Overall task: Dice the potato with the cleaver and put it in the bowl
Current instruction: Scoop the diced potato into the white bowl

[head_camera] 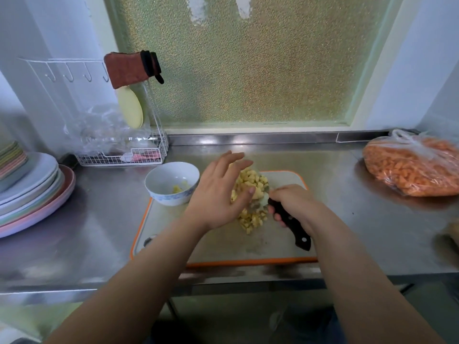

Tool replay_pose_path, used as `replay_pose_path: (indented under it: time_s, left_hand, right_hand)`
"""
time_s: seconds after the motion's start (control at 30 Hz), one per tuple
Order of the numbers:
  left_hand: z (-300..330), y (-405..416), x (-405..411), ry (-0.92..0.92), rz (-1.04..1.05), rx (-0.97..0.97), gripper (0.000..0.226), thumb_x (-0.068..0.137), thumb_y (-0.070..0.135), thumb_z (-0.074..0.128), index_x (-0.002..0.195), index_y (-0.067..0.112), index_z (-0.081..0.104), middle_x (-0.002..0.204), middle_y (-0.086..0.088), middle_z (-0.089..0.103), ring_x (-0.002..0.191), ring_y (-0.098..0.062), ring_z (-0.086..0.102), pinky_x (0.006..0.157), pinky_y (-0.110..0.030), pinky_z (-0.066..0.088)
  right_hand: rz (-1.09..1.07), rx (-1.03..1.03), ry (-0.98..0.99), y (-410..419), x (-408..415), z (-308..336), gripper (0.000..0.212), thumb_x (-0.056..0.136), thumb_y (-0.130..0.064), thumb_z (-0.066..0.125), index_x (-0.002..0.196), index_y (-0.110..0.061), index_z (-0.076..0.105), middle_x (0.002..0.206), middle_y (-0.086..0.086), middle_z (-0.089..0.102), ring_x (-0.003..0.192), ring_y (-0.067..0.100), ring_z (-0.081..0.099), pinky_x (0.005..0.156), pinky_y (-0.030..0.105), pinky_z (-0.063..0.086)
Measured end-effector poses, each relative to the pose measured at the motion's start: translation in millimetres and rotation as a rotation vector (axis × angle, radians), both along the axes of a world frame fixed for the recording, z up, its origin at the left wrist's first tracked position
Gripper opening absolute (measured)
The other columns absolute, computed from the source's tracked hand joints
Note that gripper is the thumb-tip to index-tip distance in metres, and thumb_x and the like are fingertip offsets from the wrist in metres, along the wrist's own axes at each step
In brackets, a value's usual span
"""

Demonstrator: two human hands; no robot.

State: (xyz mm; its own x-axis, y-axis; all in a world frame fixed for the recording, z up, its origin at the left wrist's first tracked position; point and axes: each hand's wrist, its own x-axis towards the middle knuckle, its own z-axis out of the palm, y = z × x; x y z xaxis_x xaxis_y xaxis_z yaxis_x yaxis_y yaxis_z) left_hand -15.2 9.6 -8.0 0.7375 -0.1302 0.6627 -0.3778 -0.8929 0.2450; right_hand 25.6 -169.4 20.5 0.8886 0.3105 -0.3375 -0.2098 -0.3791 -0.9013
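Home kitchen, steel counter [347,219], stacked plates [32,192], cutting board [223,244], wire rack [124,157]

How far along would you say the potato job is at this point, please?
Dicing looks done: the potato is a pile of cubes on the cutting board. In hand: the right hand grips the cleaver, the open left hand against the pile. Left: the bowl holds only a few pieces.

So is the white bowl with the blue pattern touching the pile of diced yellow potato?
Apart. The head view shows the white patterned bowl left of the diced potato pile, with the open left hand between them.
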Motion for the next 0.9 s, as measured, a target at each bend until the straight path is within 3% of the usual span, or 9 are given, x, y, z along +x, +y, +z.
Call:
replay_pose_path:
  time_s: [0.1,0.23,0.33,0.5,0.67,0.9]
  left_hand:
    - [8,12,9,0.039,-0.008,0.123,0.051,0.089,0.045,0.047,0.130,0.014,0.050,0.129,-0.006,0.048,0.124,-0.025,0.042,0.104,-0.036,0.032]
    - [14,36,13,0.074,-0.001,0.151,0.043,0.089,0.037,0.044,0.123,0.013,0.055,0.120,-0.007,0.052,0.111,-0.026,0.048,0.097,-0.034,0.034]
    - [15,55,12,0.121,0.014,0.161,0.041,0.090,0.036,0.041,0.121,0.014,0.057,0.117,-0.006,0.054,0.108,-0.026,0.050,0.097,-0.037,0.037]
    - [10,76,12,0.207,0.035,0.049,0.040,0.083,0.039,0.045,0.111,0.017,0.062,0.110,-0.003,0.056,0.102,-0.024,0.053,0.092,-0.040,0.043]
    - [6,85,8,0.236,0.057,-0.082,0.039,0.078,0.045,0.047,0.101,0.021,0.065,0.102,0.001,0.055,0.098,-0.019,0.053,0.089,-0.031,0.042]
    - [4,91,12,0.208,0.079,-0.150,0.020,0.079,0.036,0.058,0.089,0.020,0.066,0.092,0.006,0.052,0.089,-0.015,0.053,0.083,-0.038,0.047]
  right_hand:
    - [0.083,-0.007,0.020,28,0,11,0.023,0.094,-0.016,0.047,0.074,-0.009,0.056,0.054,0.005,0.053,0.041,0.015,0.043,0.041,0.022,0.035]
    - [0.156,-0.054,0.048,61,2,27,0.030,0.095,-0.017,0.044,0.068,-0.009,0.053,0.047,0.002,0.051,0.037,0.013,0.042,0.037,0.016,0.035]
    - [0.201,-0.053,0.071,81,4,32,0.029,0.097,-0.017,0.041,0.072,-0.009,0.053,0.055,0.004,0.052,0.040,0.013,0.043,0.036,0.018,0.036]
    - [0.253,-0.141,0.076,104,3,35,0.031,0.100,-0.020,0.038,0.074,-0.010,0.052,0.057,0.002,0.051,0.042,0.011,0.043,0.035,0.014,0.035]
    - [0.297,-0.199,0.070,111,-2,36,0.033,0.102,-0.020,0.037,0.073,-0.008,0.050,0.060,0.003,0.052,0.046,0.012,0.043,0.034,0.013,0.035]
    - [0.324,-0.245,0.052,117,-4,40,0.036,0.102,-0.020,0.038,0.071,-0.006,0.050,0.059,0.004,0.051,0.046,0.012,0.042,0.033,0.013,0.036]
